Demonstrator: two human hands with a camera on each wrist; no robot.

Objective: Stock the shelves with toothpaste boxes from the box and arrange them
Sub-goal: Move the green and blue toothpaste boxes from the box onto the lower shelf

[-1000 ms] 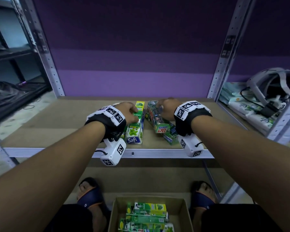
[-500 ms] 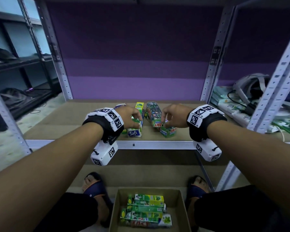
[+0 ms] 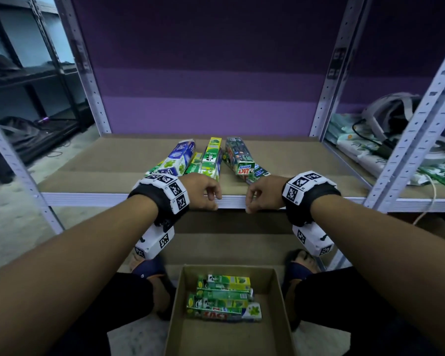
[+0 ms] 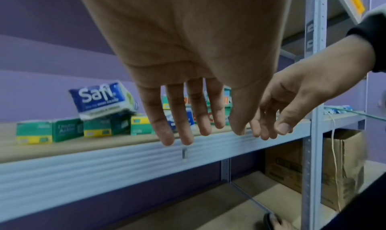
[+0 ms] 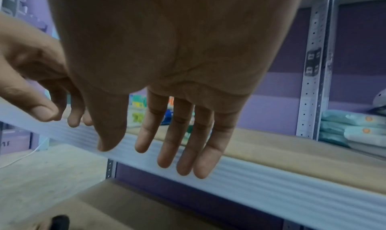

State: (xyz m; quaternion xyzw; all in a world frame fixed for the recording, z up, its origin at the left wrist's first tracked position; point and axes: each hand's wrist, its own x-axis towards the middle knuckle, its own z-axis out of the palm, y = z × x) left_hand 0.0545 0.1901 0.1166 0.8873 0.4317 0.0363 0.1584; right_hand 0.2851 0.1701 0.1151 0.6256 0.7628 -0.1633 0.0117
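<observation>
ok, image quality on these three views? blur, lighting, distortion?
Head view: dim, shelf posts bowed by the wide lens, toothpaste boxes fairly sharp. Left wrist: left hand in shade, Safi box soft. Right wrist: shelf edge streaked.

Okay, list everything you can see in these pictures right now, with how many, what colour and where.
toothpaste boxes on shelf: several, exact count unclear, mostly green, one blue-white; middle of the shelf, near its front.
toothpaste boxes in cardboard box: about four, green, yellow, white; stacked at its far end.
cardboard box: one, brown; on the floor between the feet.
shelf: one, tan board, pale metal frame.
headset with cables: one, grey-white; neighbouring shelf, right.
pale packets: several; under the headset.
sandals: two, dark; on the feet.
left hand: empty, fingers relaxed, at the shelf edge.
right hand: empty, fingers relaxed, at the shelf edge.
</observation>
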